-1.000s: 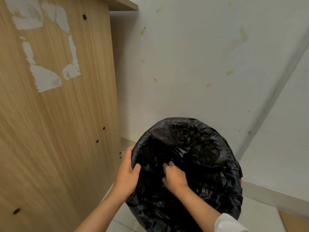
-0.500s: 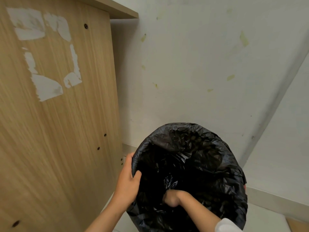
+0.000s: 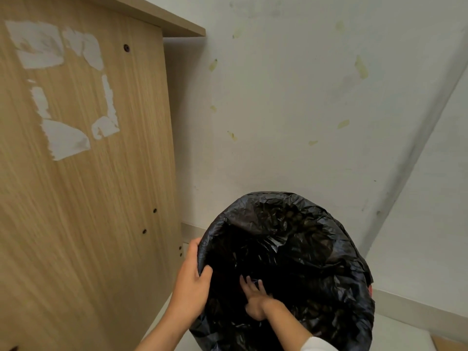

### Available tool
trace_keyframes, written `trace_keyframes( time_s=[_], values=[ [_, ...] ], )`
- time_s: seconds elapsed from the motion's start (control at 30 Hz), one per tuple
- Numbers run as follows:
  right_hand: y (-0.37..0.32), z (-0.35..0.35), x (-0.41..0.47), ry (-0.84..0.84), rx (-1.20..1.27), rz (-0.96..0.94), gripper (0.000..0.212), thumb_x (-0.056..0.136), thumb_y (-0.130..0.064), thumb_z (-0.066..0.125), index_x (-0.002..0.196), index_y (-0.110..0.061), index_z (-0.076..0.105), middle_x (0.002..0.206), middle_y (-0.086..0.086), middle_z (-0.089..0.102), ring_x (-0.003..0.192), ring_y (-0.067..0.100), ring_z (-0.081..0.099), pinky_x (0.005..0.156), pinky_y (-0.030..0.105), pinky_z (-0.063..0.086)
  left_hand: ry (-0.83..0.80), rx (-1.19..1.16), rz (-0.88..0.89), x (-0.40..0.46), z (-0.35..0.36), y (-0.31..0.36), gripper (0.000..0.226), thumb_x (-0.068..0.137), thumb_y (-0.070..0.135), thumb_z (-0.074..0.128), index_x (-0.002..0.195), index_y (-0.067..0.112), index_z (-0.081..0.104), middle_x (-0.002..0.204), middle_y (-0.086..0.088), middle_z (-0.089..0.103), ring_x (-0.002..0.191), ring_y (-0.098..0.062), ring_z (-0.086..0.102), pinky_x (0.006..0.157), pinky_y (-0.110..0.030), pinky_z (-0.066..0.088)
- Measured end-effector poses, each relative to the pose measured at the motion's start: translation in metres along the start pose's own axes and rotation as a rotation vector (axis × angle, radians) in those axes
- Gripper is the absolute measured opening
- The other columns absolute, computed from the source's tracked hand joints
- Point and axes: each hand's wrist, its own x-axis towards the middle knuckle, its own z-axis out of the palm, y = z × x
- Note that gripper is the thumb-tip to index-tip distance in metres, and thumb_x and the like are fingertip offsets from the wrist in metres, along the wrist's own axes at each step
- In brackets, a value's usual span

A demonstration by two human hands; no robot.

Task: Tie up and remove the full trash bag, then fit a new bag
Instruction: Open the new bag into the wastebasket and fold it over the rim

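A black trash bag [image 3: 316,236] lines a round bin and is folded over its rim, its mouth wide open. A sliver of the red bin [image 3: 370,290] shows at the right edge. My left hand [image 3: 191,282] grips the bag-covered rim on the left side, thumb inside the opening. My right hand [image 3: 253,295] reaches down inside the bag with its fingers spread against the dark plastic. The bin's body is hidden under the bag.
A tall wooden cabinet panel [image 3: 88,186] with torn white sticker remnants stands close on the left. White walls [image 3: 291,110] meet in a corner behind the bin. A pale baseboard [image 3: 417,310] and light floor lie at lower right.
My right hand has gone from the near rim deep into the bag, and its fingers now spread against the plastic. My left hand has kept its grip on the rim.
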Motion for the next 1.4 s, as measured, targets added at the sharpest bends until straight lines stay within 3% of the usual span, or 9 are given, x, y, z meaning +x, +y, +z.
trace_keyframes(
  time_s=[0.2, 0.4, 0.53, 0.73, 0.87, 0.97, 1.1, 1.3, 1.4],
  values=[
    [-0.002, -0.007, -0.01, 0.025, 0.013, -0.015, 0.07, 0.098, -0.01, 0.035, 0.154, -0.018, -0.006, 0.162, 0.006, -0.008, 0.148, 0.032, -0.007, 0.122, 0.041, 0.003, 0.014, 0.019, -0.038, 0.001, -0.004, 0.002, 0.047, 0.089, -0.008, 0.042, 0.118, 0.029, 0.046, 0.103, 0.009, 0.063, 0.094, -0.002, 0.06, 0.079, -0.017, 0.043],
    [-0.014, -0.048, -0.051, 0.154, 0.127, -0.113, 0.039, 0.095, -0.015, 0.041, 0.129, -0.015, 0.059, 0.135, 0.009, 0.057, 0.124, 0.025, 0.053, 0.1, 0.026, 0.041, 0.091, -0.052, -0.2, 0.016, -0.008, 0.007, 0.04, 0.091, -0.007, 0.041, 0.117, 0.022, 0.048, 0.105, -0.004, 0.062, 0.099, -0.019, 0.06, 0.091, -0.039, 0.05],
    [-0.021, -0.084, -0.093, 0.216, 0.14, -0.228, 0.034, 0.098, -0.023, 0.042, 0.127, -0.02, 0.06, 0.127, 0.005, 0.062, 0.114, 0.021, 0.058, 0.097, 0.031, 0.046, 0.073, -0.071, -0.364, 0.037, -0.016, 0.011, 0.032, 0.093, -0.003, 0.041, 0.118, 0.016, 0.048, 0.104, -0.013, 0.06, 0.098, -0.03, 0.059, 0.093, -0.046, 0.048],
    [-0.022, -0.099, -0.142, 0.543, 0.217, -0.322, 0.027, 0.098, -0.032, 0.042, 0.118, -0.03, 0.061, 0.105, -0.002, 0.07, 0.092, 0.016, 0.065, 0.086, 0.037, 0.054, 0.1, -0.156, -0.549, 0.053, -0.022, 0.02, 0.018, 0.091, -0.008, 0.042, 0.099, 0.006, 0.052, 0.088, -0.014, 0.058, 0.081, -0.03, 0.055, 0.086, -0.043, 0.048],
    [-0.028, -0.074, -0.166, 0.713, 0.116, -0.353, 0.025, 0.099, -0.044, 0.037, 0.101, -0.034, 0.06, 0.086, -0.006, 0.068, 0.072, 0.009, 0.061, 0.069, 0.029, 0.05, 0.095, -0.223, -0.536, 0.043, -0.025, 0.007, 0.043, 0.09, 0.032, 0.063, 0.124, 0.015, 0.044, 0.113, -0.009, 0.058, 0.101, -0.028, 0.058, 0.092, -0.042, 0.048],
    [-0.033, -0.048, -0.182, 1.048, 0.044, -0.392, 0.038, 0.098, -0.056, 0.03, 0.09, -0.033, 0.059, 0.073, -0.012, 0.061, 0.069, 0.003, 0.056, 0.087, 0.017, 0.039, 0.175, -0.196, -0.49, 0.027, -0.028, -0.007, 0.071, 0.083, 0.073, 0.043, 0.135, 0.025, 0.043, 0.13, 0.002, 0.053, 0.122, -0.024, 0.051, 0.107, -0.045, 0.037],
    [-0.031, -0.022, -0.18, 1.213, -0.008, -0.451, 0.04, 0.096, -0.06, 0.031, 0.083, -0.032, 0.057, 0.065, -0.014, 0.054, 0.066, 0.001, 0.052, 0.114, 0.027, 0.022, 0.293, -0.336, -0.674, -0.008, -0.026, -0.023, 0.089, 0.079, 0.083, 0.021, 0.149, 0.029, 0.025, 0.151, -0.003, 0.037, 0.137, -0.028, 0.036, 0.111, -0.052, 0.03],
    [-0.012, -0.033, -0.168, 1.26, -0.261, -0.539, 0.033, 0.099, -0.047, 0.037, 0.089, -0.027, 0.061, 0.077, -0.014, 0.056, 0.077, 0.007, 0.054, 0.113, 0.039, 0.026, 0.103, -0.887, -0.84, -0.069, 0.004, -0.025, 0.064, 0.091, 0.06, 0.041, 0.14, 0.019, 0.042, 0.124, -0.017, 0.057, 0.116, -0.04, 0.054, 0.095, -0.057, 0.045],
    [-0.013, -0.022, -0.176, 1.367, -0.208, -0.52, 0.028, 0.098, -0.042, 0.041, 0.104, -0.023, 0.06, 0.093, -0.008, 0.056, 0.084, 0.015, 0.052, 0.087, 0.033, 0.037, 0.044, -1.008, -0.785, -0.084, 0.013, -0.027, 0.044, 0.09, 0.029, 0.048, 0.13, 0.011, 0.05, 0.116, -0.019, 0.062, 0.104, -0.037, 0.06, 0.08, -0.05, 0.053]
  ],
)
